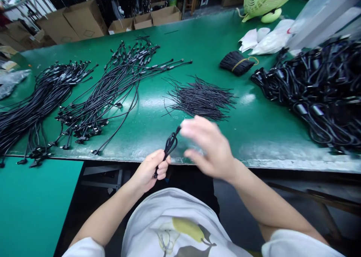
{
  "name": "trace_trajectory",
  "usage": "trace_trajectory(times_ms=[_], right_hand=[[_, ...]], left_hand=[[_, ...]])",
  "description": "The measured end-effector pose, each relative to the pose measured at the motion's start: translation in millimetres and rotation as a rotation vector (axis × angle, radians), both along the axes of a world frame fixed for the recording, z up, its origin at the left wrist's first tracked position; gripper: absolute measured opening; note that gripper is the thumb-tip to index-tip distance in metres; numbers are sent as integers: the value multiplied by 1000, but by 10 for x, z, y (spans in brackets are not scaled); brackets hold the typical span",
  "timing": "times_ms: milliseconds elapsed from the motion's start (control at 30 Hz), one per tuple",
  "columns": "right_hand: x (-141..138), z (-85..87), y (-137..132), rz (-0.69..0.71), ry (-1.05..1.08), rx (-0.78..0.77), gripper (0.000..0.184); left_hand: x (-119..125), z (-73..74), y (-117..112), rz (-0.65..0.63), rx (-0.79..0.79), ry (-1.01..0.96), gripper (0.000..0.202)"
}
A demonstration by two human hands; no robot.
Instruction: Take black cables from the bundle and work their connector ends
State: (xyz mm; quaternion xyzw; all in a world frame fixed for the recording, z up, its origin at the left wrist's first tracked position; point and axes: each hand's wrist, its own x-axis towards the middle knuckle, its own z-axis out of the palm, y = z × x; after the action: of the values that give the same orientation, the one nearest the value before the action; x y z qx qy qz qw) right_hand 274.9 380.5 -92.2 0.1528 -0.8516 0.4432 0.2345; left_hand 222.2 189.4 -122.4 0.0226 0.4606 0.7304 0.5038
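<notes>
Workbench (203, 50) under black cables (96, 114), boxes (84, 20) beyond

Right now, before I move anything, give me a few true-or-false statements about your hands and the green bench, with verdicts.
1. The left hand grips a looped black cable. True.
2. The right hand is clenched in a fist. False: its fingers are spread open.
3. A loose pile of short thin black wires lies on the green workbench. True.
4. The brown cardboard boxes sit on the green workbench. False: they are beyond its far edge.
5. A tight bundle of black wires is tied with yellow string. True.
</notes>
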Motion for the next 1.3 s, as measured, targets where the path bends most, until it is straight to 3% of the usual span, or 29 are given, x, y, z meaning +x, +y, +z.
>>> trace_trajectory(times_ms=[67,133,200,267,367,433,600,700,867,933,1000,1067,1133,1233,1300], right_hand=[[103,-39,-12,83,64,425,35],[164,-95,-40,134,99,719,37],[197,-161,-47,133,114,876,39],[225,-234,-32,132,114,918,35],[275,-321,-18,164,53,885,28],[302,-324,-26,204,-115,837,29],[272,-132,-7,353,-694,549,33],[222,-100,19,369,-814,439,37],[125,-217,33,238,-776,524,37],[71,-236,56,272,-836,405,36],[20,-245,80,326,-980,192,35],[-24,-255,104,374,-1122,-38,34],[-84,-252,155,412,-1128,-140,32],[-291,-199,384,413,-784,15,28],[-536,-165,667,189,-462,226,26]], left_hand=[[-25,8,10,-68,-84,145,48],[-29,44,1,-188,-200,331,50],[-25,91,-24,-329,-293,496,48],[-28,125,-48,-453,-331,573,46],[-51,126,-49,-593,-360,708,41],[-74,110,-31,-658,-389,946,38],[-166,91,-14,-819,-344,1518,34],[-242,58,-16,-891,-332,1672,27],[-353,-59,23,-883,-389,2014,26],[-384,-87,45,-858,-363,2119,27],[-411,-104,67,-814,-324,2184,27],[-444,-124,86,-740,-286,2221,28],[-490,-148,98,-633,-269,2195,26],[-573,-161,94,-430,-343,1893,20],[-613,-135,83,-319,-428,1442,22]])
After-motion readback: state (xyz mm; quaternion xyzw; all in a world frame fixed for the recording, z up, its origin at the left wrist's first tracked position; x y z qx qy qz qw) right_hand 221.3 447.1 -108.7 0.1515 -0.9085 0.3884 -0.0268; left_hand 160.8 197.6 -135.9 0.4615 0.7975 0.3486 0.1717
